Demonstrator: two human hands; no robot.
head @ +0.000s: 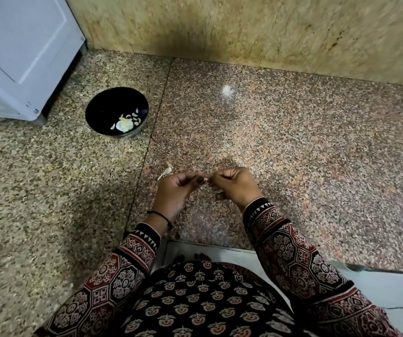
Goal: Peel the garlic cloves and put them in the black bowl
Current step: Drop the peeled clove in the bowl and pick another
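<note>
My left hand and my right hand meet fingertip to fingertip above the speckled granite counter. Both pinch a small garlic clove, which the fingers mostly hide. Loose garlic skin lies on the counter just beyond my left hand. The black bowl stands to the far left of my hands. It holds several peeled cloves and a pale garlic piece.
A white appliance stands at the far left, close behind the bowl. A tan stone wall closes the back of the counter. The counter's front edge runs just under my forearms.
</note>
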